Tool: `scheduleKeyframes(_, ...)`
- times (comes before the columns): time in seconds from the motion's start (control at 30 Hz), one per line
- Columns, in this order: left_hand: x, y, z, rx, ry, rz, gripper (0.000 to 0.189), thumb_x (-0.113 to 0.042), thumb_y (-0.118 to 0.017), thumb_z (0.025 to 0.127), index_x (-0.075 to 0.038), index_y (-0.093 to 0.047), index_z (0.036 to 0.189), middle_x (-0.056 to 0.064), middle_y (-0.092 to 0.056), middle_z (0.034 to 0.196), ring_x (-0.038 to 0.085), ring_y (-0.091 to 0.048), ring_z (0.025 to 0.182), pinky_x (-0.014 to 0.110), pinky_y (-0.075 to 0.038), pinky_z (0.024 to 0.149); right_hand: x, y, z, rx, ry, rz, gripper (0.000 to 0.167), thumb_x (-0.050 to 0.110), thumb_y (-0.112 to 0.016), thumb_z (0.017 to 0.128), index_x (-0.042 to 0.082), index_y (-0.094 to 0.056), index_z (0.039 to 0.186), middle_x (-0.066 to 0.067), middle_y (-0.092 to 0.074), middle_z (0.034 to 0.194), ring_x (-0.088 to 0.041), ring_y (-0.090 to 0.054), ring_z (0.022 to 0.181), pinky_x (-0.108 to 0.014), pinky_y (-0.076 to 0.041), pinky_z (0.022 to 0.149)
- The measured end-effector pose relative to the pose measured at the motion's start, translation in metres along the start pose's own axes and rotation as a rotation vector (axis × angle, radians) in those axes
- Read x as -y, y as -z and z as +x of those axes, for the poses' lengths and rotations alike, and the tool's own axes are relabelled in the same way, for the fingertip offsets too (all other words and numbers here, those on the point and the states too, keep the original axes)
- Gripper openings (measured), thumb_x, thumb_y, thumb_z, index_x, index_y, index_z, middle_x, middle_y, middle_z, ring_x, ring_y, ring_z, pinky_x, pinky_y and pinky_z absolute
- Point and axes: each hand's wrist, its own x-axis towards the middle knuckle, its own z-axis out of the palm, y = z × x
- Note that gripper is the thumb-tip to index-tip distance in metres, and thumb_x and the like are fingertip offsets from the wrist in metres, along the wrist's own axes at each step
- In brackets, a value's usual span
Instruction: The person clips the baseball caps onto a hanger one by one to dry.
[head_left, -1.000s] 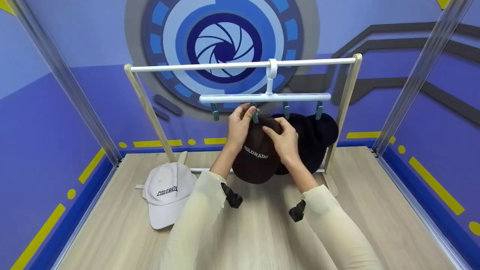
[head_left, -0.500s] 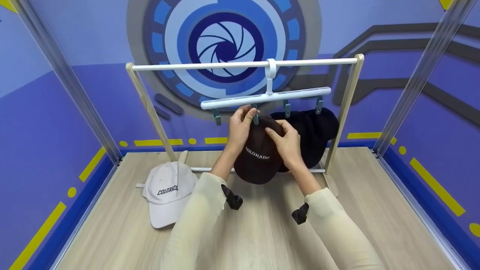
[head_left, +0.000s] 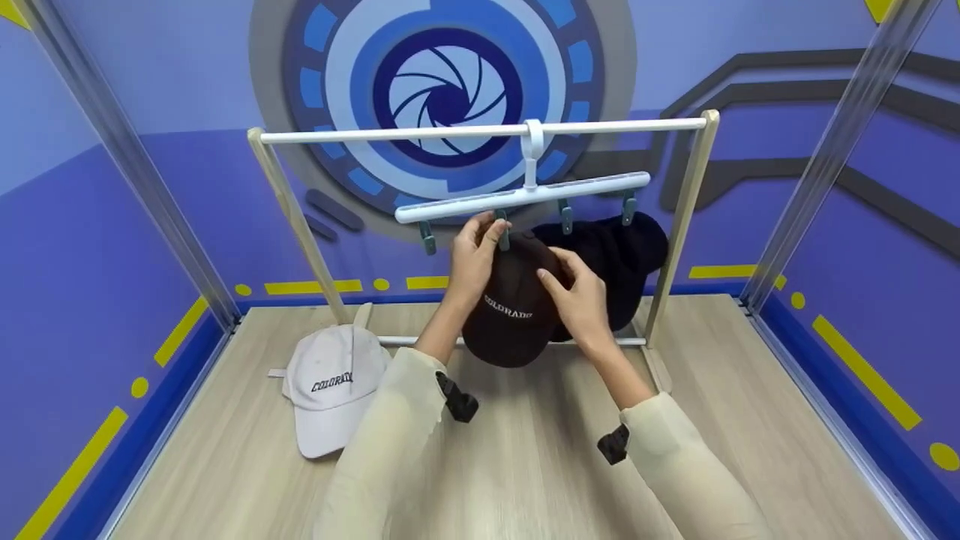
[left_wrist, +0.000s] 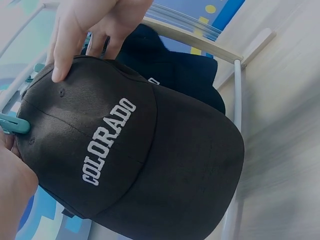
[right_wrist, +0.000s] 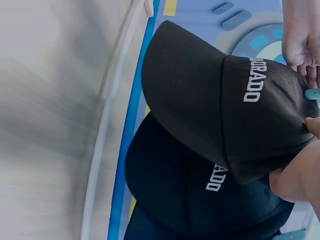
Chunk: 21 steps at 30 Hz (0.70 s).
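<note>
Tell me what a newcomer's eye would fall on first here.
Probably the dark brown COLORADO cap, in the middle between the left hand and right hand, below a white hanger that tilts down toward the person's left. Next, likely, the big round emblem on the back wall, behind the wooden rack. Then the pale COLORADO cap, lying on the tabletop to the left.

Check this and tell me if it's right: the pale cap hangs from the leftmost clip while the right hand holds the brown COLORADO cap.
One thing is wrong: the pale cap isn't on the leftmost clip; the head view shows it lying on the table. The right hand does hold the brown COLORADO cap.
</note>
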Motion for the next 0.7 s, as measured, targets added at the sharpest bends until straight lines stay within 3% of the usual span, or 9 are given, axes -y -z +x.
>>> scheduleKeyframes(0.23, 0.001, 0.003, -0.006, 0.02, -0.001, 0.055, 0.04, -0.021, -0.059, 0.104, 0.003, -0.057, 0.136, 0.016, -0.069, 0.122, 0.023, -0.064, 0.113, 0.029, -0.051, 0.095, -0.004, 0.006, -0.01, 0.021, 0.041, -0.062, 0.046, 0.012, -0.07, 0.097, 0.009, -0.06, 0.141, -0.011, -0.066, 0.132, -0.024, -0.063, 0.116, -0.04, -0.051, 0.096)
scheduleKeyframes(0.47, 0.001, 0.007, -0.013, 0.025, -0.007, 0.056, 0.04, -0.027, -0.061, 0.103, -0.002, -0.058, 0.134, 0.011, -0.067, 0.121, 0.018, -0.064, 0.108, 0.031, -0.052, 0.093, -0.006, 0.008, -0.02, 0.095, 0.058, -0.071, 0.056, 0.009, -0.068, 0.098, 0.006, -0.049, 0.15, -0.017, -0.05, 0.151, -0.033, -0.046, 0.139, -0.048, -0.043, 0.11)
scheduleKeyframes(0.7, 0.0, 0.011, -0.022, -0.004, -0.065, 0.076, 0.039, -0.024, -0.069, 0.099, -0.007, -0.06, 0.133, 0.008, -0.066, 0.124, 0.017, -0.062, 0.111, 0.032, -0.052, 0.095, -0.009, 0.005, -0.032, 0.13, 0.052, -0.063, 0.056, 0.012, -0.066, 0.099, 0.008, -0.047, 0.152, -0.016, -0.044, 0.156, -0.033, -0.038, 0.145, -0.049, -0.04, 0.113)
